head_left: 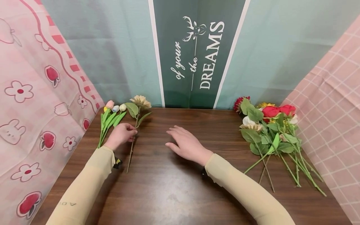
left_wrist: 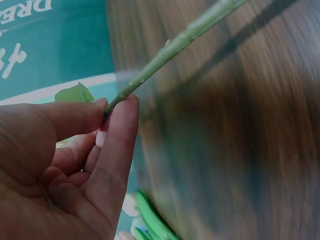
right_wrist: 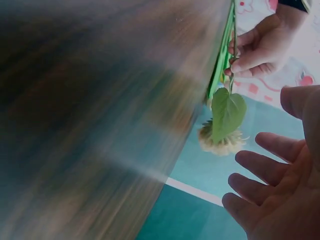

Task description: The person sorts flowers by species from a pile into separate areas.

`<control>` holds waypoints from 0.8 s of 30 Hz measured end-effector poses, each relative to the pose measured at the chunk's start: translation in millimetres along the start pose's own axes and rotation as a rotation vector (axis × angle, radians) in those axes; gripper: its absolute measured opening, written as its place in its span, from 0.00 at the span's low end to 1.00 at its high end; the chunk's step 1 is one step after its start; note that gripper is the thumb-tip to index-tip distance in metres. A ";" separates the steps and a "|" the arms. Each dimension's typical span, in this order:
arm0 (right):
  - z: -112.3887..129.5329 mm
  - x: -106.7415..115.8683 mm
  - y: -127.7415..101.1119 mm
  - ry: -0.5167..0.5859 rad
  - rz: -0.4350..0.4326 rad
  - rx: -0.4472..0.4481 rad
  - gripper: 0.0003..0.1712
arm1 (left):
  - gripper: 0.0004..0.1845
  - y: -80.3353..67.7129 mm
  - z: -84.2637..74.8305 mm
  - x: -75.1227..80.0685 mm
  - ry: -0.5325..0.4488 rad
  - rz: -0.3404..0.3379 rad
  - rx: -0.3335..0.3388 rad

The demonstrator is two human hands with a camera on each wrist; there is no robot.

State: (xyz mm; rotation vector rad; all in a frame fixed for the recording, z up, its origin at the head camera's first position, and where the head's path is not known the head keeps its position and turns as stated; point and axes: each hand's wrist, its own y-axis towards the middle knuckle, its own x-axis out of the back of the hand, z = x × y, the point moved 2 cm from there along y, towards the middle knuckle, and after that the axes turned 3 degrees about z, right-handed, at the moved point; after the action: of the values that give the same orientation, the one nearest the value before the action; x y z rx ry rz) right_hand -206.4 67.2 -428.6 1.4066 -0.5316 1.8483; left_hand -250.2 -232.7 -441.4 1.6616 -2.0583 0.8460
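Observation:
My left hand (head_left: 122,135) pinches the stem of a beige artificial flower (head_left: 140,101) between thumb and forefinger. In the left wrist view the green stem (left_wrist: 172,49) runs up and to the right from the fingertips. The flower's head and leaves point toward the back of the table. Just left of this hand lie several artificial tulips (head_left: 108,120) with pink, yellow, blue and white heads. My right hand (head_left: 187,144) hovers near the middle of the table, palm down, holding nothing. From the right wrist view, its fingers (right_wrist: 267,167) are spread and slightly bent, apart from the beige flower.
At the right of the brown wooden table (head_left: 168,193) lies a pile of artificial flowers, including red roses (head_left: 271,111), a dark red bloom and white ones, stems toward the front. A green curtain (head_left: 194,56) hangs behind, and pink cloths (head_left: 334,93) line both sides.

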 end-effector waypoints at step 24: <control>-8.5 -13.8 -2.5 -0.021 0.146 -0.023 0.36 | 0.12 17.7 4.2 -18.7 0.166 -0.047 0.015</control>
State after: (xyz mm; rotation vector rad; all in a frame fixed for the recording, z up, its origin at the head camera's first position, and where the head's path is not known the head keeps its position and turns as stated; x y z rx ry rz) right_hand -208.2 70.6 -444.5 1.4060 -0.6793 1.9371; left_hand -262.5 -219.2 -460.1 1.5841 -1.8991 0.9511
